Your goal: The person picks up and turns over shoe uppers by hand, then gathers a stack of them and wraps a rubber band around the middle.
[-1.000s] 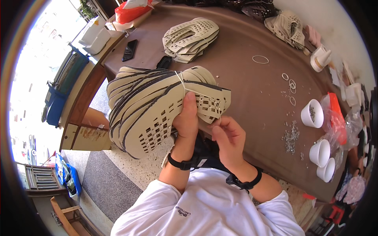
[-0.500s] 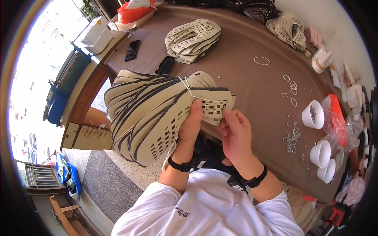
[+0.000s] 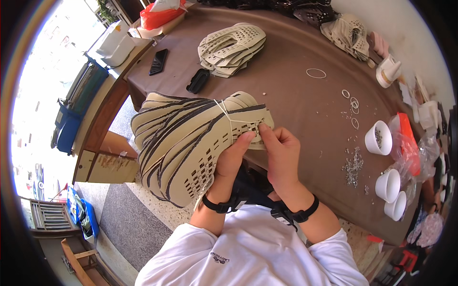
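A thick bundle of beige perforated shoe uppers (image 3: 183, 143) with dark cut edges fans out above my lap, at the table's near edge. A white elastic band (image 3: 224, 110) is wound round its narrower right part. My left hand (image 3: 234, 155) grips the bundle from below, thumb pressed on the top piece beside the band. At the bundle's right end my right hand (image 3: 281, 150) pinches the perforated edge between thumb and bent fingers. Whatever small thing may sit under that thumb is hidden.
Another stack of beige uppers (image 3: 231, 47) lies farther back, near a black phone (image 3: 158, 62) and a black case (image 3: 198, 81). At right are loose white bands (image 3: 354, 105), scattered small metal bits (image 3: 353, 167) and white cups (image 3: 387, 186). A further bundle (image 3: 347, 35) rests by the wall.
The bundle's right end has tipped slightly down and left. My right hand has moved a little left with it, and my left thumb has slid right along the top piece.
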`<move>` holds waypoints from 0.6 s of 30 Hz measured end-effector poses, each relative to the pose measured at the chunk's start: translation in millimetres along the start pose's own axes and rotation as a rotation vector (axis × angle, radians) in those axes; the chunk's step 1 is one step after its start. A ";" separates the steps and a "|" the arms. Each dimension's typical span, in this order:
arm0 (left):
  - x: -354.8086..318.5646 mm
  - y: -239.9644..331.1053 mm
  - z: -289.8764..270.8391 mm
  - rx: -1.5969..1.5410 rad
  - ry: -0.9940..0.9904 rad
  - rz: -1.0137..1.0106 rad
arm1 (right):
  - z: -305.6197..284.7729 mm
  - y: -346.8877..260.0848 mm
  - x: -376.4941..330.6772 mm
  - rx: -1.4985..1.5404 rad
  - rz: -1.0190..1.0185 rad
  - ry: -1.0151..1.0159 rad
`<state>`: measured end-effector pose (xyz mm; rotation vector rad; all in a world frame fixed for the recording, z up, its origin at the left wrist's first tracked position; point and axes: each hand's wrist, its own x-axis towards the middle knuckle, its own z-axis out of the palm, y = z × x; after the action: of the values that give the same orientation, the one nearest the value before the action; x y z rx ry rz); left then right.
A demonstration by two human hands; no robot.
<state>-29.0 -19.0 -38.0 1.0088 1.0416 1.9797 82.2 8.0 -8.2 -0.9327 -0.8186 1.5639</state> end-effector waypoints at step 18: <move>16.1 1.7 -11.0 0.828 -0.075 0.254 | -17.0 5.0 11.2 0.285 0.135 -0.030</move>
<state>-46.4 -10.4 -35.7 1.6922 1.8252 1.6718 93.9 18.6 -21.9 -0.7700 -0.5431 1.7615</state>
